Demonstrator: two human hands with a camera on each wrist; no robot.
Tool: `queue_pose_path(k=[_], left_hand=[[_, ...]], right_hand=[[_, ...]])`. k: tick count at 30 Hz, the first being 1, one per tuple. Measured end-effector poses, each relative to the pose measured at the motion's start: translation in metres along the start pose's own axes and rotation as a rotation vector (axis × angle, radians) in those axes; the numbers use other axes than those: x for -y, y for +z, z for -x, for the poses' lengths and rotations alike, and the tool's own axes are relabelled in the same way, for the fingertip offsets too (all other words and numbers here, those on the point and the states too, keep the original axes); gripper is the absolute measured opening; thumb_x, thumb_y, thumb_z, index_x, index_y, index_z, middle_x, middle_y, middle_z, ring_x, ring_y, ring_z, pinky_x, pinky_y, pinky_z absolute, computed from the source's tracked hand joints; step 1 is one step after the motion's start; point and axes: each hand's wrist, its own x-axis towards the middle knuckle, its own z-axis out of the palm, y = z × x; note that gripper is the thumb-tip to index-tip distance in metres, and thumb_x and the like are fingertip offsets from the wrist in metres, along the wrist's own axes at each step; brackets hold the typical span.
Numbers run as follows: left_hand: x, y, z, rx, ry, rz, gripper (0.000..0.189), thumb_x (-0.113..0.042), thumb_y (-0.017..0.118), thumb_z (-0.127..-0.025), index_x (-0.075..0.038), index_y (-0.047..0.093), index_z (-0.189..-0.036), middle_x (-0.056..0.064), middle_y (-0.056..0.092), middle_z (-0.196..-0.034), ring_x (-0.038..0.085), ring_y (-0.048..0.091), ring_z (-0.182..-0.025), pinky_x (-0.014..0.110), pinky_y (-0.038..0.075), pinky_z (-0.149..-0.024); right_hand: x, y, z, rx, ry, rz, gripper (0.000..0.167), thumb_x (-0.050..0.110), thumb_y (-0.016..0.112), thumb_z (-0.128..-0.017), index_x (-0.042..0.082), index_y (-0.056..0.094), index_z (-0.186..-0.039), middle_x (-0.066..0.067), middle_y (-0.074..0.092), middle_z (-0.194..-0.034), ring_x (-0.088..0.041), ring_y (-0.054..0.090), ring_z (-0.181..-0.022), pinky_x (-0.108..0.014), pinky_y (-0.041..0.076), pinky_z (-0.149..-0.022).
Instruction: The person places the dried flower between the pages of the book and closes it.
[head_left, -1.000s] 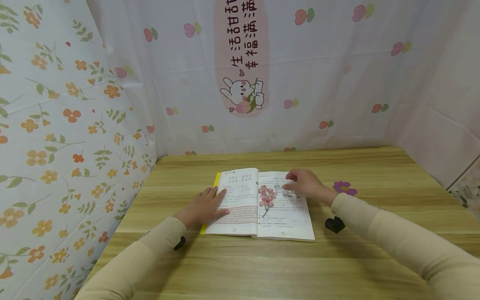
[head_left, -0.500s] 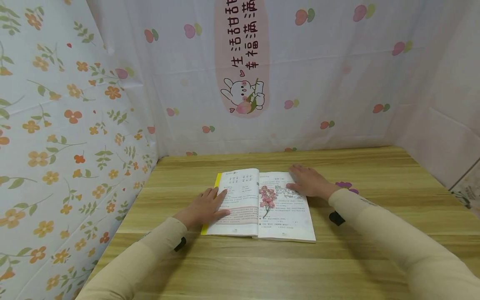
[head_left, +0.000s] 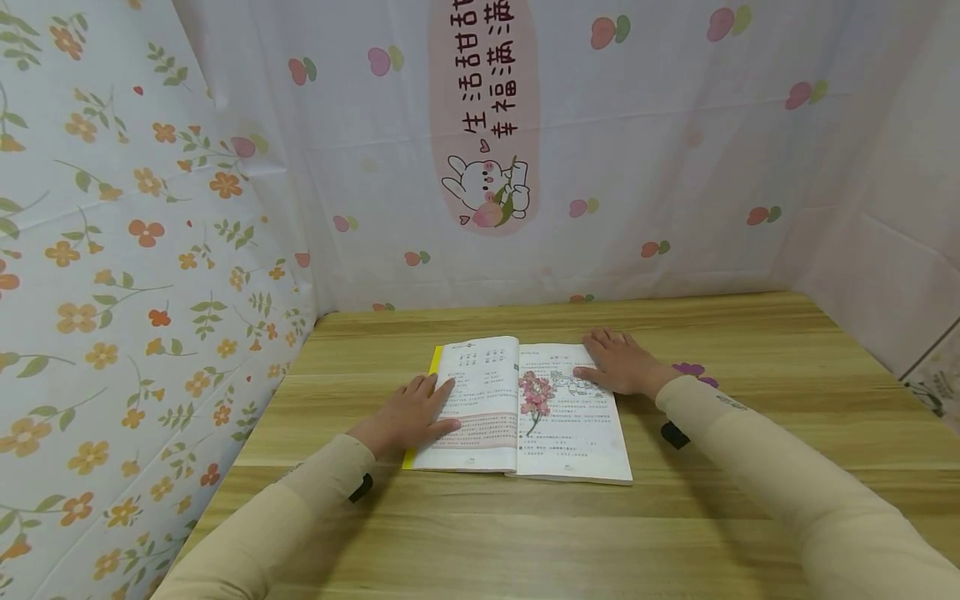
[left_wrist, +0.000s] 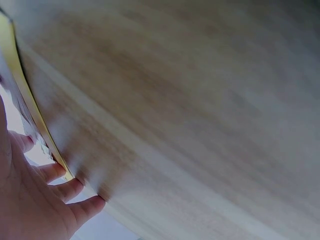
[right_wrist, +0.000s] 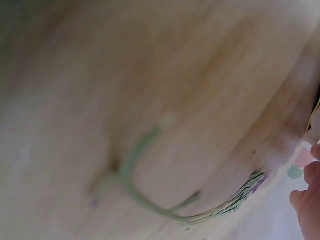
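Cloth (head_left: 675,167), white with pink-and-green fruit shapes, hangs behind everything and carries the writing I can read: 生活甜甜 and 幸福满满, brown characters on a pink panel above a cartoon rabbit, the view's upper edge trimming the last ones. White cloth with orange flowers (head_left: 112,208) hangs along the left edge of the wood-grain tabletop (head_left: 480,542), whose near edge is out of view. My long cream sleeves (head_left: 787,475) reach in from the near corners; the dark mark on the right one is too small to read. The white-paged paperback book with a yellow cover edge (head_left: 487,400) lies spread flat near the tabletop's far edge, a little closer to its left edge; its print is too fine to make out. My left hand (head_left: 405,417) rests on the left page, fingers apart, fingertips at the yellow edge. My right hand (head_left: 626,365) lies on the right page's far corner, fingers extended, thumb apart over a line drawing. Beside the gutter on that page lies a pink blossom sprig with a thin stem (head_left: 536,396). My right wrist partly hides a purple flower (head_left: 693,371) on the tabletop; the right wrist view shows blurred green stems (right_wrist: 127,170).
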Motion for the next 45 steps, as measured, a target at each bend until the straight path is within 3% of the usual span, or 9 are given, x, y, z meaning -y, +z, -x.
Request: queue_pose_path(k=[6, 11, 16, 19, 28, 36, 39, 42, 45], left_hand=[[0.000, 0.001, -0.001, -0.001, -0.006, -0.007, 0.078, -0.060, 0.042, -0.097, -0.008, 0.027, -0.154, 0.022, 0.033, -0.149, 0.038, 0.033, -0.135, 0.055, 0.033, -0.104], [0.000, 0.001, 0.000, 0.004, -0.009, -0.012, 0.079, -0.061, 0.042, -0.097, -0.009, 0.027, -0.154, 0.022, 0.033, -0.149, 0.038, 0.033, -0.134, 0.054, 0.034, -0.103], [0.000, 0.000, -0.001, -0.004, -0.004, -0.014, 0.079, -0.060, 0.042, -0.097, -0.008, 0.027, -0.154, 0.023, 0.034, -0.148, 0.039, 0.034, -0.133, 0.054, 0.034, -0.103], [0.000, 0.000, -0.002, -0.010, 0.001, -0.018, 0.079, -0.061, 0.042, -0.097, -0.007, 0.027, -0.154, 0.023, 0.034, -0.148, 0.039, 0.035, -0.133, 0.054, 0.035, -0.102], [0.000, 0.001, -0.002, 0.000, 0.002, -0.021, 0.079, -0.061, 0.041, -0.097, -0.007, 0.027, -0.154, 0.024, 0.034, -0.148, 0.039, 0.035, -0.133, 0.055, 0.036, -0.101], [-0.001, -0.001, -0.002, -0.001, -0.001, -0.019, 0.079, -0.060, 0.042, -0.097, -0.007, 0.027, -0.154, 0.024, 0.034, -0.148, 0.039, 0.034, -0.134, 0.055, 0.036, -0.101], [-0.001, -0.002, -0.002, 0.010, -0.012, -0.010, 0.079, -0.060, 0.042, -0.097, -0.008, 0.026, -0.154, 0.023, 0.033, -0.149, 0.039, 0.033, -0.134, 0.055, 0.035, -0.102], [-0.002, -0.002, -0.002, 0.027, -0.026, -0.005, 0.079, -0.061, 0.041, -0.097, -0.009, 0.025, -0.154, 0.022, 0.032, -0.150, 0.038, 0.032, -0.136, 0.055, 0.033, -0.103], [-0.003, -0.002, -0.002, 0.034, -0.031, -0.001, 0.080, -0.061, 0.041, -0.097, -0.009, 0.025, -0.154, 0.023, 0.031, -0.150, 0.039, 0.031, -0.136, 0.055, 0.032, -0.104]], right_hand=[[0.002, -0.003, 0.000, -0.020, -0.014, -0.002, 0.084, 0.056, 0.042, -0.099, -0.008, 0.023, -0.150, -0.031, 0.020, -0.153, -0.047, 0.016, -0.141, -0.063, 0.010, -0.109], [0.004, -0.005, -0.002, -0.109, 0.000, -0.060, 0.072, 0.046, 0.054, -0.098, -0.007, 0.039, -0.143, -0.030, 0.037, -0.146, -0.046, 0.031, -0.135, -0.059, 0.022, -0.108], [0.009, -0.011, -0.002, -0.254, 0.087, -0.390, 0.051, 0.039, 0.058, -0.098, 0.001, 0.056, -0.132, -0.022, 0.057, -0.128, -0.039, 0.054, -0.114, -0.053, 0.042, -0.095], [0.012, -0.015, 0.000, -0.296, 0.144, -0.597, 0.051, 0.044, 0.054, -0.099, 0.003, 0.058, -0.130, -0.019, 0.061, -0.115, -0.033, 0.055, -0.098, -0.046, 0.045, -0.081], [0.026, -0.034, 0.008, -0.209, 0.345, -1.148, 0.076, 0.055, 0.043, -0.099, -0.003, 0.034, -0.146, -0.024, 0.043, -0.140, -0.037, 0.049, -0.121, -0.045, 0.047, -0.093], [0.048, -0.041, 0.017, -0.169, 0.232, -1.552, 0.075, 0.055, 0.030, -0.101, -0.005, 0.028, -0.147, -0.008, 0.063, -0.101, -0.016, 0.062, -0.082, -0.028, 0.051, -0.066], [0.061, -0.041, 0.023, -0.143, 0.189, -1.734, 0.075, 0.054, 0.030, -0.101, -0.001, 0.020, -0.151, -0.002, 0.064, -0.096, -0.012, 0.064, -0.082, -0.027, 0.053, -0.066], [0.076, -0.038, 0.028, -0.119, 0.156, -1.775, 0.068, 0.050, 0.030, -0.103, 0.000, 0.025, -0.150, -0.002, 0.065, -0.099, -0.012, 0.066, -0.086, -0.028, 0.054, -0.069], [0.088, -0.028, 0.032, -0.113, 0.137, -1.681, 0.064, 0.048, 0.034, -0.103, -0.002, 0.035, -0.144, -0.003, 0.067, -0.101, -0.013, 0.066, -0.088, -0.029, 0.054, -0.072]])
